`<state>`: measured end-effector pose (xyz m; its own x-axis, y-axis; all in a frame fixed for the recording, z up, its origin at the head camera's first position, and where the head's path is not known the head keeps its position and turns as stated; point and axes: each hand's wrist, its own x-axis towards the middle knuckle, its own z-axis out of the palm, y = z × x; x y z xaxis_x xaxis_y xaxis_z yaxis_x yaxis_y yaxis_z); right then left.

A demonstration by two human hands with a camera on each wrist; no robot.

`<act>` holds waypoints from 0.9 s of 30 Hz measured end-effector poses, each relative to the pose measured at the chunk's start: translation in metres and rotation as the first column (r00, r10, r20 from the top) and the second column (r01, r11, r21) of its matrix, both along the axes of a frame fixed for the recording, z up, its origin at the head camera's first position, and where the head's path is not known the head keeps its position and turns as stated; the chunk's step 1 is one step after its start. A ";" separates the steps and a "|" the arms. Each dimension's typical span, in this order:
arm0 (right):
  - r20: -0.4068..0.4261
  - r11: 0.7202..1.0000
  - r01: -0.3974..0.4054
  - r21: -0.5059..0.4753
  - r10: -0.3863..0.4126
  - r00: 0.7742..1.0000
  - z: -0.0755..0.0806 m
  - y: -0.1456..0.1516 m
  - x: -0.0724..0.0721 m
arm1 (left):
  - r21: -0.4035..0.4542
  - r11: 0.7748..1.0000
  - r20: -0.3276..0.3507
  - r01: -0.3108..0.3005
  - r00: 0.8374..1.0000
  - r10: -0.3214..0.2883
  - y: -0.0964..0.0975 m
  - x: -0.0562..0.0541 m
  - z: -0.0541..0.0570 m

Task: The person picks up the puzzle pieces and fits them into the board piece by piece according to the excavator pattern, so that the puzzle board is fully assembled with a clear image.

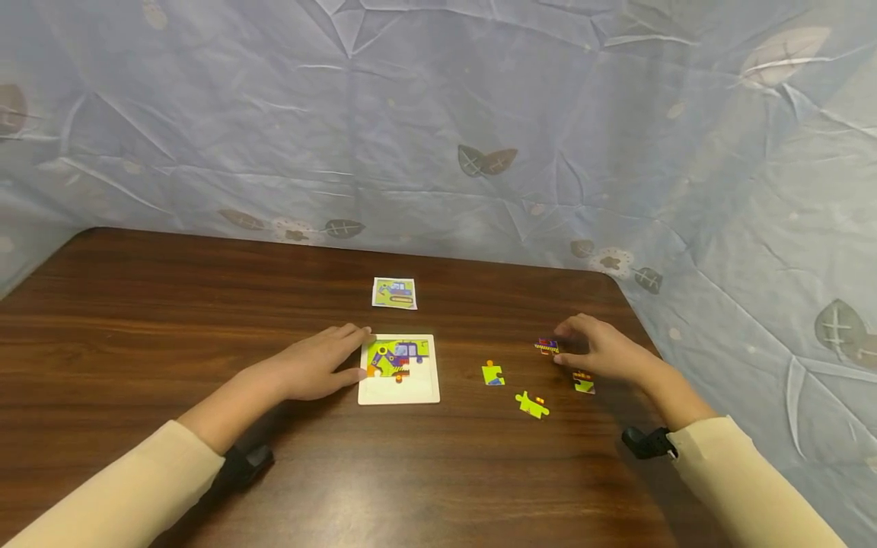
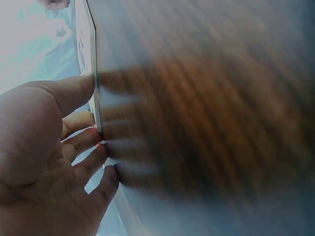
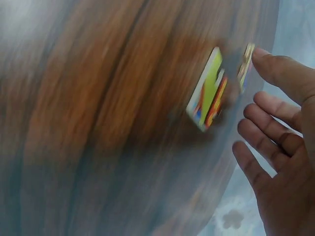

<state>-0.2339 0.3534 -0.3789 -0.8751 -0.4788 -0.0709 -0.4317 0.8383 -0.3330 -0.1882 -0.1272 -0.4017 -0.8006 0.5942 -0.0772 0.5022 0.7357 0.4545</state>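
Observation:
My left hand (image 1: 318, 361) rests at the left side of a white puzzle tray (image 1: 400, 394), its thumb and fingertips on the edge. In the tray's upper part lie joined pieces (image 1: 393, 356) showing a purple digger on green. To the right, my right hand (image 1: 603, 350) is just beside a purple puzzle piece with stripes (image 1: 546, 346). Its thumb and forefinger are spread apart at that piece's right end. The right wrist view shows the thumb tip right by this piece (image 3: 245, 69). A green and orange puzzle piece (image 1: 584, 384) lies under the right hand's near side.
Two green puzzle pieces lie between the hands: one with an orange knob (image 1: 492, 374), one nearer me (image 1: 531, 406). Behind the tray is a small picture card (image 1: 394, 293) of a digger. A patterned cloth (image 1: 411, 129) hangs behind the brown wooden table (image 1: 411, 479).

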 end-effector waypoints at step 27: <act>-0.041 0.999 -0.008 -0.043 0.006 0.999 -0.012 0.006 -0.003 | 0.002 1.000 0.007 -0.013 1.000 0.013 0.001 0.001 0.001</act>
<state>-0.2370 0.3598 -0.3914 -0.8733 -0.4869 -0.0148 -0.4515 0.8205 -0.3507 -0.1867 -0.1263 -0.4005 -0.8077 0.5838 -0.0817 0.4895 0.7414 0.4590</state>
